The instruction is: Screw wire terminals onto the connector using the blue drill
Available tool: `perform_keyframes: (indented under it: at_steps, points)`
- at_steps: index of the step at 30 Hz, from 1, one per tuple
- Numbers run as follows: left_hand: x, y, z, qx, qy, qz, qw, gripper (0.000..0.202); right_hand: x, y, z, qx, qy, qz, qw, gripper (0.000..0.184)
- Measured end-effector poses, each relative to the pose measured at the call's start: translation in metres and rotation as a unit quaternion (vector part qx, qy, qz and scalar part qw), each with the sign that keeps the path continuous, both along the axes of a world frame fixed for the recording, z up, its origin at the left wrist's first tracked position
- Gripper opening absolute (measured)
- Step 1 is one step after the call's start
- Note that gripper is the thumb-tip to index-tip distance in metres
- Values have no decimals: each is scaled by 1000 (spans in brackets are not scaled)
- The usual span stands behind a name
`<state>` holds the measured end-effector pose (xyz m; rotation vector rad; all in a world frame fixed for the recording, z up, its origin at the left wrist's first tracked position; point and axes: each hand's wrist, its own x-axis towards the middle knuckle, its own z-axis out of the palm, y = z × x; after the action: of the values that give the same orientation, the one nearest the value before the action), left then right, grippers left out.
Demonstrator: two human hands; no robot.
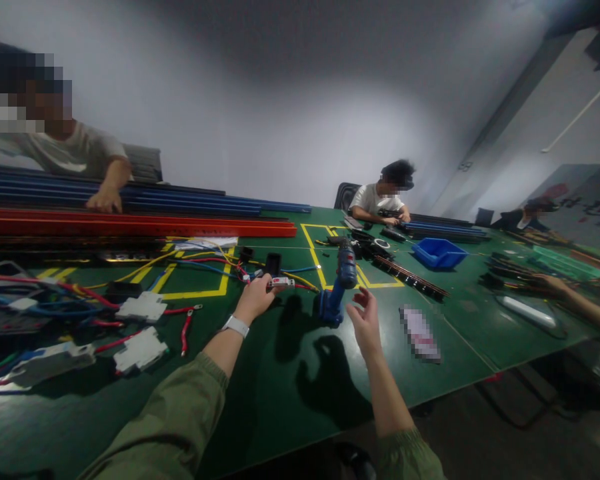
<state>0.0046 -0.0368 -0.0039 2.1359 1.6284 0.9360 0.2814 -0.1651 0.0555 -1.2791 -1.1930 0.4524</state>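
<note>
My left hand (pixel 256 299) is stretched forward over the green table (pixel 290 373) and pinches a small white part (pixel 281 283) with red marks on it. My right hand (pixel 364 320) hovers with its fingers spread and loosely curled, holding nothing. It is just right of a blue cordless drill (pixel 338 283) that stands upright on the table between both hands. A white watch sits on my left wrist.
White breakers (pixel 141 348) with red, blue and yellow wires lie at the left. Long red rails (pixel 130 225) and blue rails cross the back. A blue bin (pixel 439 253) stands at the right. Other people sit at the far left, back centre and right.
</note>
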Motion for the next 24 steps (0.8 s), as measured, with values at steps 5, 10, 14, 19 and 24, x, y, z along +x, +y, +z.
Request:
perform_keyframes:
  at_steps: [5, 10, 14, 19, 24]
  points:
    - [5, 1, -1, -10, 54, 19, 998, 33, -12, 34, 16, -13, 11, 55, 998, 62]
    - [9, 3, -4, -10, 82, 35, 996, 26, -19, 56, 23, -11, -13, 28, 999, 56]
    - [10, 2, -6, -8, 88, 39, 995, 28, -23, 67, 24, -14, 19, 48, 999, 50]
    - [12, -1, -3, 1, 85, 33, 996, 29, -22, 65, 21, -49, 61, 34, 996, 37]
    - [14, -3, 0, 11, 110, 30, 993, 36, -19, 34, 18, -109, 70, 72, 989, 30]
